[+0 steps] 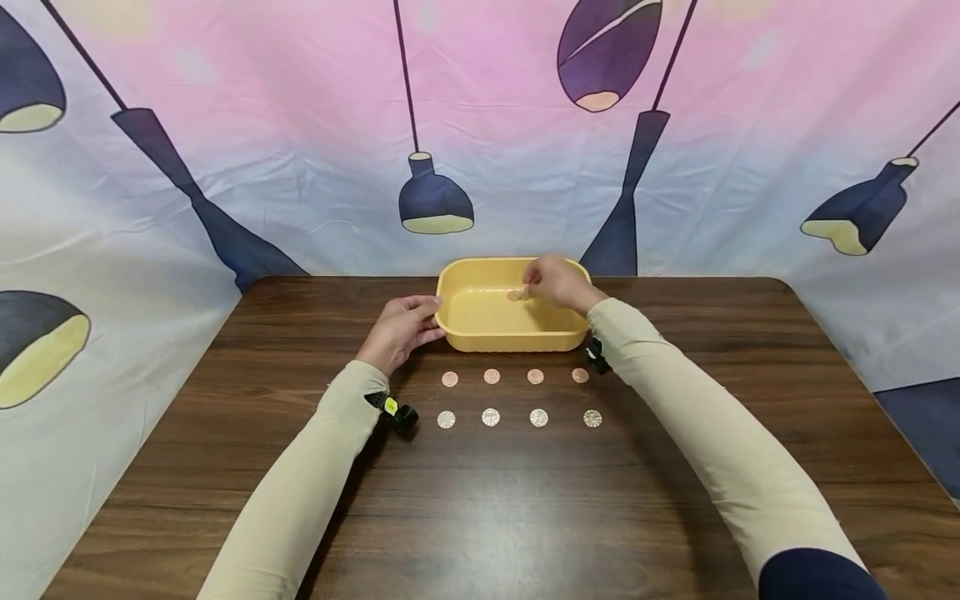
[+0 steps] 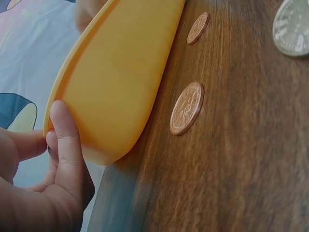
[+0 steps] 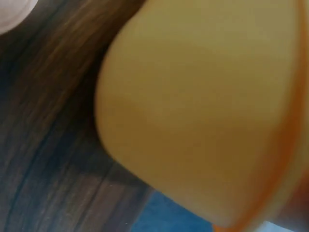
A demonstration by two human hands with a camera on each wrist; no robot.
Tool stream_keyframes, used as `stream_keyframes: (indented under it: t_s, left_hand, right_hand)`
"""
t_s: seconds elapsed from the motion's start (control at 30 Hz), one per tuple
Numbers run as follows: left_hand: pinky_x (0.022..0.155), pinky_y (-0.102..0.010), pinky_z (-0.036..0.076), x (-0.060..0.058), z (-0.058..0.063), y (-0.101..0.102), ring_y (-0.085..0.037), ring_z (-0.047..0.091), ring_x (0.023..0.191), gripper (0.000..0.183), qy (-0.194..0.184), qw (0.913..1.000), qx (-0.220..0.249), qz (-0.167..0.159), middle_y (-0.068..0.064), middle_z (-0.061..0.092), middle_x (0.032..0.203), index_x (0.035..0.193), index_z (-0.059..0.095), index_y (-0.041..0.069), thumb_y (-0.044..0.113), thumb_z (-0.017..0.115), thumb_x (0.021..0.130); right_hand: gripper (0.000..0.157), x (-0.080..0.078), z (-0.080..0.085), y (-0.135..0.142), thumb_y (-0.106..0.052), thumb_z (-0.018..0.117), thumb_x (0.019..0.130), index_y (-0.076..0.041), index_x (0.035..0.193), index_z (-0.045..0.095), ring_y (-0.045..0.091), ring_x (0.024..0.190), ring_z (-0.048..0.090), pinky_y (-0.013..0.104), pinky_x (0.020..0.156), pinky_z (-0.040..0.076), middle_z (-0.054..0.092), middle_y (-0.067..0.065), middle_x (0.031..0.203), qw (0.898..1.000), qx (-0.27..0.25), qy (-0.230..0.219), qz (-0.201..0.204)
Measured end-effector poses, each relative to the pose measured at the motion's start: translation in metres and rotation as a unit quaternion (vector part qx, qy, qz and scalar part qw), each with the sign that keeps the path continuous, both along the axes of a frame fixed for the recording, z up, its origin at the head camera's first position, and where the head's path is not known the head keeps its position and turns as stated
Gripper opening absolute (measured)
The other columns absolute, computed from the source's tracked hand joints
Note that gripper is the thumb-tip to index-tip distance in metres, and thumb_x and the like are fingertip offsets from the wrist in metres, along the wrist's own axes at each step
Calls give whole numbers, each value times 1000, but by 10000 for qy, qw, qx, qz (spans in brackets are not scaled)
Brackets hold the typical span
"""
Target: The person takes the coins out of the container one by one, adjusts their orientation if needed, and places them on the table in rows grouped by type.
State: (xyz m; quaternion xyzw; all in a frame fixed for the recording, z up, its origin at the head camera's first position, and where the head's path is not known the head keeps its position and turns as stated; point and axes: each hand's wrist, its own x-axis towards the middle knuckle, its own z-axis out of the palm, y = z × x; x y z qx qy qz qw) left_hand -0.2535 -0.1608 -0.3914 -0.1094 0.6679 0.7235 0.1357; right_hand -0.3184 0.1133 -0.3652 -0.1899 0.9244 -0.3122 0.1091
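My left hand [image 1: 402, 327] grips the left end of a yellow plastic tray [image 1: 517, 342]. In the left wrist view its thumb and fingers pinch the tray's rim [image 2: 62, 79]. My right hand [image 1: 558, 283] reaches over the right side into the tray, fingers bent downward. At its fingertips is a small silvery coin [image 1: 524, 295], pinched and partly hidden. A copper-coloured coin [image 1: 513, 296] shows right beside it, inside the tray. In the right wrist view the tray's outer wall [image 3: 193, 106] fills most of the picture, and the right fingers are hidden.
In front of the tray lies a row of several copper coins [image 1: 492, 377]. Nearer to me is a row of several silver coins [image 1: 491, 417]. All lie flat on the dark wooden table [image 1: 480, 508]. A printed cloth [image 1: 337, 192] hangs behind the table's far edge.
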Motion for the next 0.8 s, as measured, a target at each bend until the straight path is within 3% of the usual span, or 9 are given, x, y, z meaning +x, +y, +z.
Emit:
stream_keyframes:
  t_s: [0.13, 0.27, 0.4, 0.5, 0.63, 0.8]
  left_hand:
    - [72, -19, 60, 0, 0, -1, -9, 64, 79, 43, 32, 10000, -36, 14, -11, 59, 106, 146, 52, -8, 16, 58, 110]
    - [71, -19, 60, 0, 1, -1, -10, 65, 80, 43, 31, 10000, -51, 33, -11, 59, 107, 145, 52, -7, 16, 58, 110]
    - [71, -19, 60, 0, 1, -1, -10, 65, 78, 41, 18, 10000, -44, 39, -12, 59, 107, 144, 53, -6, 16, 58, 110]
    - [71, -19, 60, 0, 1, -1, -10, 65, 78, 41, 12, 10000, -39, 43, -12, 59, 108, 144, 53, -6, 16, 59, 110]
    - [71, -20, 60, 0, 0, -1, -10, 65, 78, 42, -1, 10000, -54, 45, -13, 59, 109, 145, 53, -7, 16, 58, 110]
    - [72, -19, 60, -1, -1, 0, -9, 64, 79, 42, 56, 10000, -43, -3, -13, 58, 110, 144, 53, -6, 17, 59, 110]
  right_hand:
    - [31, -3, -7, -5, 2, 54, 102, 9, 129, 67, 35, 114, 64, 44, 99, 50, 68, 27, 130, 9982, 541, 231, 98]
    - [31, -4, -11, -10, 4, 50, 102, 8, 126, 70, 31, 105, 61, 41, 96, 48, 70, 24, 129, 9964, 654, 481, 226]
    - [23, -4, -15, -15, -5, 59, 106, 3, 119, 75, 29, 113, 66, 39, 105, 50, 73, 18, 125, 9941, 803, 682, 276]
    - [20, -4, -18, -20, -9, 62, 105, -4, 116, 78, 27, 118, 68, 38, 108, 50, 76, 11, 122, 9875, 1232, 934, 318]
    - [18, -6, -24, -25, -12, 65, 105, -14, 114, 80, 28, 117, 70, 44, 101, 55, 77, 5, 122, 9763, 1815, 1149, 256]
    - [14, -8, -27, -29, -16, 69, 104, -18, 113, 79, 28, 115, 70, 49, 92, 58, 77, 1, 121, 9692, 2130, 1232, 102]
